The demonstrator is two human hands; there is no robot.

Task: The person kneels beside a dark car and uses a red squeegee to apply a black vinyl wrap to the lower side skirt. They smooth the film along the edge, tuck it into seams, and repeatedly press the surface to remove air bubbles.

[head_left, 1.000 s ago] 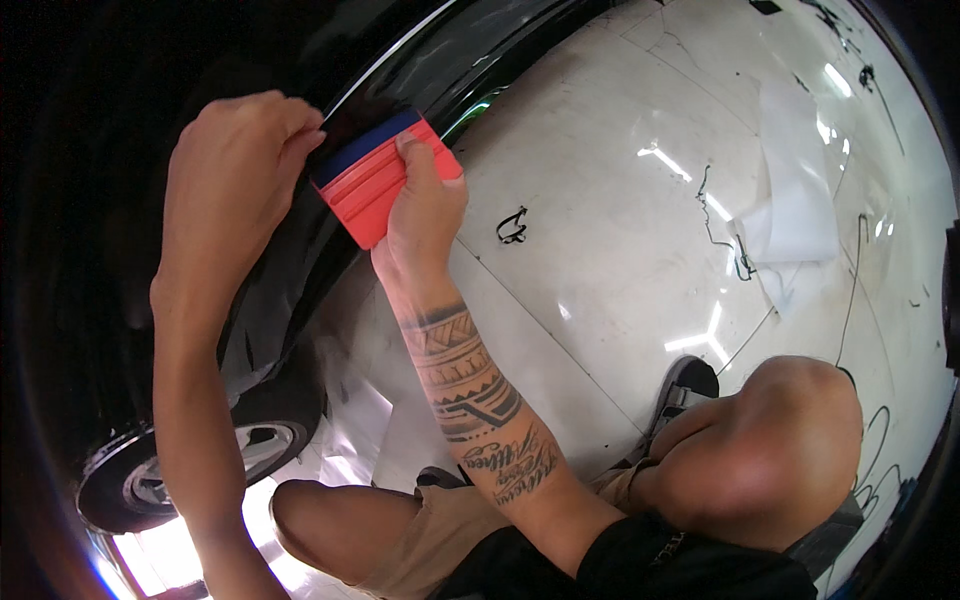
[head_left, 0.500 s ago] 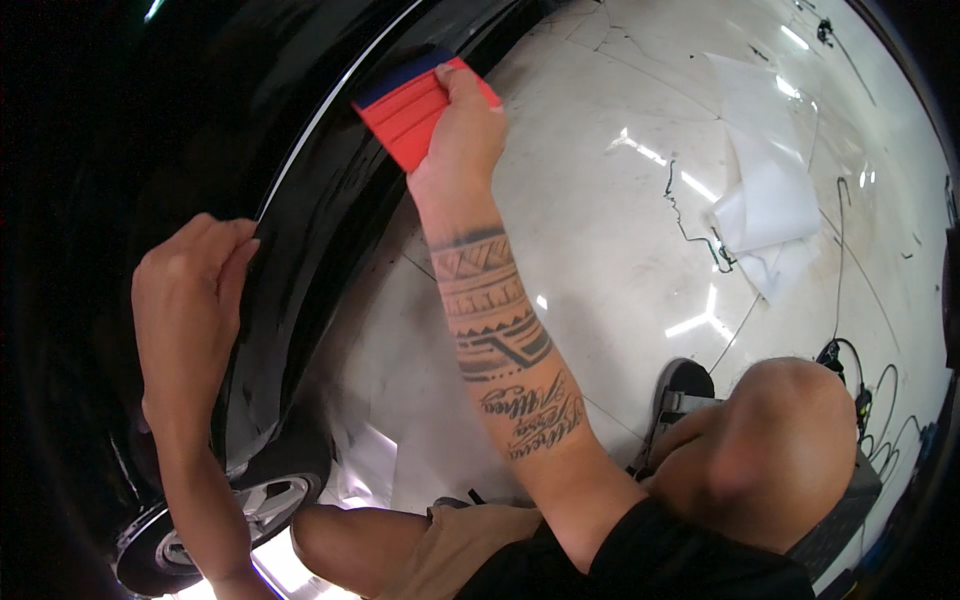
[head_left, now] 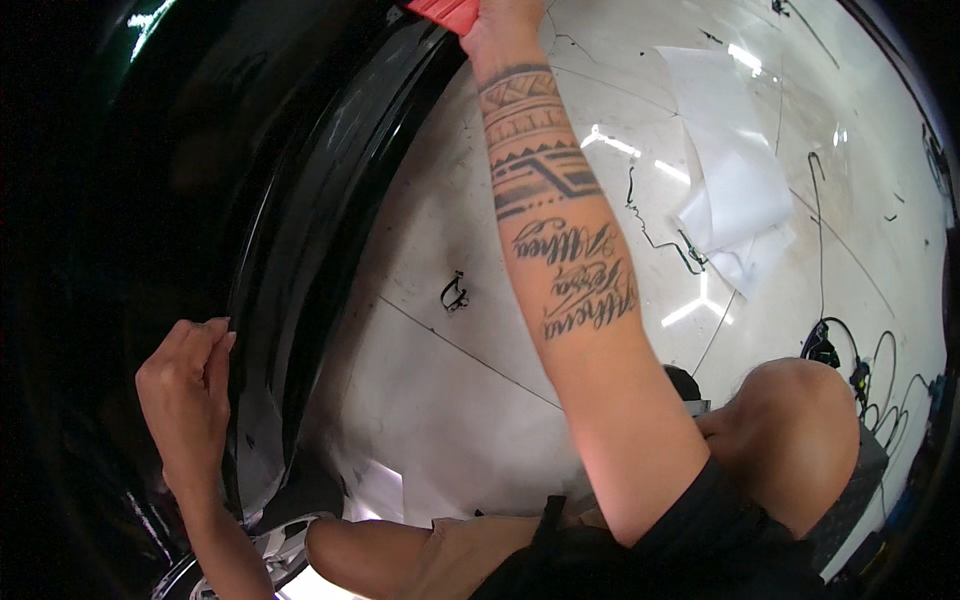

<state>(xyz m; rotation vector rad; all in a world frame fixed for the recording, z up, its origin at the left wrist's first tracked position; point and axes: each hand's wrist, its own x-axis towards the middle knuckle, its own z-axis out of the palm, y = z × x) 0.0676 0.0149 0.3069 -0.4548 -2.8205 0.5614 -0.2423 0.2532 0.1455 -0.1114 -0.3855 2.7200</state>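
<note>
— What is shown, largest first?
— One black car panel [head_left: 300, 230] is being smoothed above a pale floor [head_left: 450, 400]. One red squeegee [head_left: 445, 12], at the frame's top edge, is clamped in the right hand [head_left: 505, 18]; the panel's edge is pinched by the left hand [head_left: 185, 385], fingers together.

— And the step?
— A pressing stroke, it is judged; steady pressure along the edge would be called for next. Two white sheets [head_left: 735, 190] are counted.

At the top of the frame I see a red squeegee [head_left: 445, 12] against the glossy black car panel [head_left: 300, 220] filling the left. My right forearm carries black banded tattoos and script; the floor [head_left: 450, 400] is glossy white, with white sheets [head_left: 735, 190] upper right.
</note>
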